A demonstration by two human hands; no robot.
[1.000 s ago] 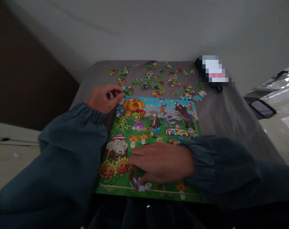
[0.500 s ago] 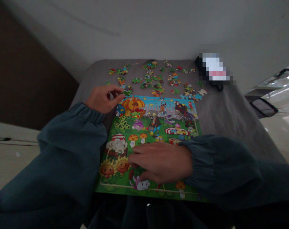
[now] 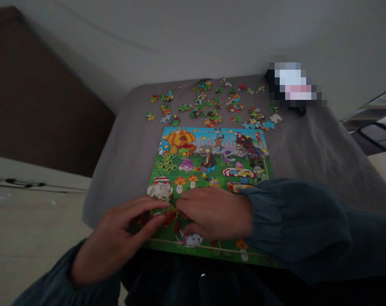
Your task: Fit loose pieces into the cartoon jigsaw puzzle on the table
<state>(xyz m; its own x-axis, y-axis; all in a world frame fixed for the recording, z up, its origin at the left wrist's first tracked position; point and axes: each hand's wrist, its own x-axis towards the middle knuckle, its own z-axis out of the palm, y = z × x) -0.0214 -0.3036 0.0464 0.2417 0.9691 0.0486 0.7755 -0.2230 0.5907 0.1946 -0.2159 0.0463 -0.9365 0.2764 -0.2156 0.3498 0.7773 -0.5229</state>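
A cartoon jigsaw puzzle [image 3: 199,159] lies mostly assembled on a flat board before me. My left hand [image 3: 119,233] is over its lower left corner, by the sunflowers, thumb and fingers stretched out with a gap between them; no piece shows there. Over the lower middle, my right hand [image 3: 216,212] rests with curled fingers pointing down at the picture. Whatever is under or between its fingertips is hidden. Just above the puzzle's upper left corner lies a loose green piece [image 3: 174,121].
Several loose puzzle pieces [image 3: 212,104] are scattered beyond the board on a grey cloth-covered surface [image 3: 116,170]. A dark item with a blurred bright screen [image 3: 293,83] stands at the back right. The wall [image 3: 193,38] rises behind, and a brown panel [image 3: 46,93] is at left.
My left hand has let go of the green piece above the board's upper left corner and come down to the lower left. The right hand keeps nearly the same place.
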